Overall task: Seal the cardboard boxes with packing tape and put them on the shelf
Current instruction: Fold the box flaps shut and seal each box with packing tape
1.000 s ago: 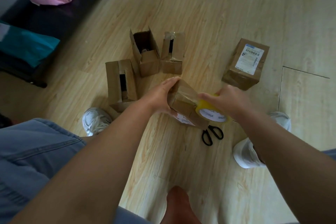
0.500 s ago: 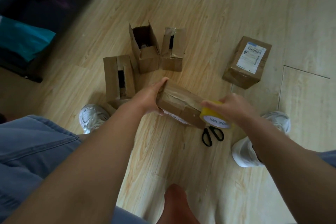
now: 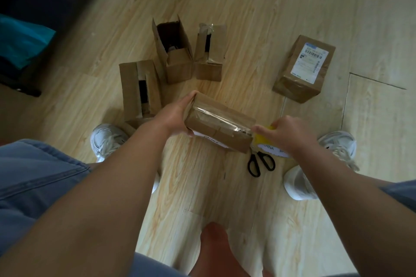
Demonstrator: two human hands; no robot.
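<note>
Three open boxes (image 3: 139, 87) stand on the floor (image 3: 247, 7), left and centre. Left hand (image 3: 177, 117): grip clamped round the left end of the box (image 3: 227, 139), which sits tilted between both hands. A clear tape strip (image 3: 222, 117) runs along its top to the roll (image 3: 267, 144). Right hand (image 3: 290, 132): grip clamped on the roll, forefinger out at the box's right edge. The roll's white core reads "CHINA". Scissors (image 3: 261, 163) lie just below the roll. Sealed box (image 3: 304, 69) far right: barcode label, text too small to read.
</note>
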